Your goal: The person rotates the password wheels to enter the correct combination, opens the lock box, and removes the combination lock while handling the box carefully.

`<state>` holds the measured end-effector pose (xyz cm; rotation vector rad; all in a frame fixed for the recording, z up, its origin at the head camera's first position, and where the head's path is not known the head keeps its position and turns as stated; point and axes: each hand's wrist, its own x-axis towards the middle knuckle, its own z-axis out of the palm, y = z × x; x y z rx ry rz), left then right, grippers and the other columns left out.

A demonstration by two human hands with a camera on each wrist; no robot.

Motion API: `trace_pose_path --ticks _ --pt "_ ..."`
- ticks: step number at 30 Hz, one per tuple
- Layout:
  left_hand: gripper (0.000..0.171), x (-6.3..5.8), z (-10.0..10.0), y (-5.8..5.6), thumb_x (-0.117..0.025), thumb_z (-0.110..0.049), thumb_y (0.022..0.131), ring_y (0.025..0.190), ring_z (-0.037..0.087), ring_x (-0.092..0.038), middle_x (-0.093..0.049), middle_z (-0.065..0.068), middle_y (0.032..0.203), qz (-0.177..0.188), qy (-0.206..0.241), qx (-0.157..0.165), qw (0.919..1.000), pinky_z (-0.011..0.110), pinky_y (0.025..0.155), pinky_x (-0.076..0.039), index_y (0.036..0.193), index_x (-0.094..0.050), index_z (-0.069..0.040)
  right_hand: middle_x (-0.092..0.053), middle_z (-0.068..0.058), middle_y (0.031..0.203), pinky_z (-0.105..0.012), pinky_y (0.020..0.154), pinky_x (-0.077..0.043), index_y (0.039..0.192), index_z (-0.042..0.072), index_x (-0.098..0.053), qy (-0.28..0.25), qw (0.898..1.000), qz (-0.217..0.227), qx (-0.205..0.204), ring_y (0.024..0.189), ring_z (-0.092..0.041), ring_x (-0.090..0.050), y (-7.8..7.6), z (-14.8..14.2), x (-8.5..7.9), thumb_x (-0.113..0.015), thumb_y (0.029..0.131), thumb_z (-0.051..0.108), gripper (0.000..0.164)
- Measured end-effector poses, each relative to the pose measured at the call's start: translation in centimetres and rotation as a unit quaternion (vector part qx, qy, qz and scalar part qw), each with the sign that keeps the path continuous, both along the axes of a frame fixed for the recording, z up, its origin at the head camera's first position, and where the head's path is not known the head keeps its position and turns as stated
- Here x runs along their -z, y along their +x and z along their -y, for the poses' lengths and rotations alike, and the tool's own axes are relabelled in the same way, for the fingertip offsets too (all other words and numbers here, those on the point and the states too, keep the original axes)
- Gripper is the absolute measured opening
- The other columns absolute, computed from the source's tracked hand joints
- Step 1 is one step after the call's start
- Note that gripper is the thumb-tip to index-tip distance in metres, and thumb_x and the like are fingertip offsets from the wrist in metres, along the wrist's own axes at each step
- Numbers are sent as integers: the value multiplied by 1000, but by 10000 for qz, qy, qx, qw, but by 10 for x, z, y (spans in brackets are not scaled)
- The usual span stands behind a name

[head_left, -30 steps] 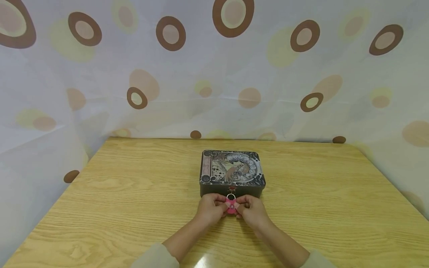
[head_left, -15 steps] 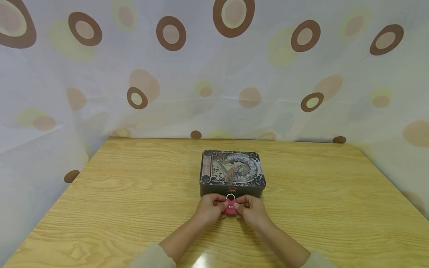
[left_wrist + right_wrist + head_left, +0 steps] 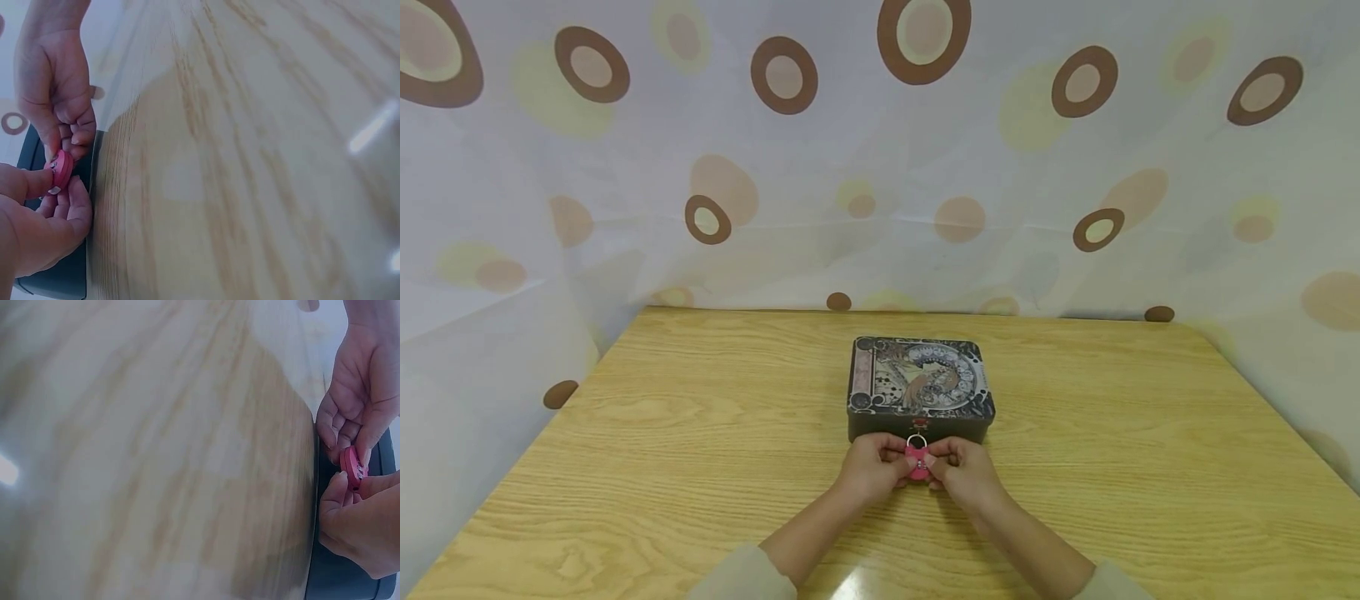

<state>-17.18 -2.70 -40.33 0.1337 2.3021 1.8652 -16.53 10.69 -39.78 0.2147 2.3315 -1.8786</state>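
Note:
A pink combination padlock point(image 3: 916, 475) with a silver shackle stands upright at the front of a dark decorated tin box point(image 3: 925, 379). My left hand point(image 3: 869, 471) pinches the padlock's left side between thumb and fingers. From the right side my right hand point(image 3: 968, 473) grips it in the same way. Both thumbs lie on the front, partly covering the number dials. The shackle shows above the fingers, just below the red clasp point(image 3: 919, 423) of the box. In the left wrist view the pink body point(image 3: 60, 169) appears edge-on between both hands' fingertips.
The box sits with its lid down on a wood-grain table point(image 3: 700, 433). Behind the table hangs a white curtain point(image 3: 865, 125) with brown and yellow circles, which also runs along both sides.
Half a second ago the thumbs lay farther apart and the dials showed more; now the thumbs have moved inward over them. The box and the hands' positions stay the same.

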Motion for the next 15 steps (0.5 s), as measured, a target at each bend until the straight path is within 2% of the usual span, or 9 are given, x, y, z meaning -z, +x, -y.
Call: trace_pose_path --ticks 8,15 --pt "16 0 -2 1 -61 3 82 58 10 -58 -66 20 74 -203 -129 -98 9997 23 53 -53 92 -61 15 -56 -9 74 -19 55 -49 96 -15 -55 5 10000 -84 -30 65 -11 -52 -1 -2 2 -51 89 -4 13" --pt "14 0 -4 1 -61 2 83 58 8 -56 -66 18 73 -135 -228 -201 9994 20 53 -53 90 -62 14 -55 -8 72 -18 54 -48 95 -16 -55 -24 9999 -128 -29 63 -11 -51 -1 -2 3 -52 88 -6 13"
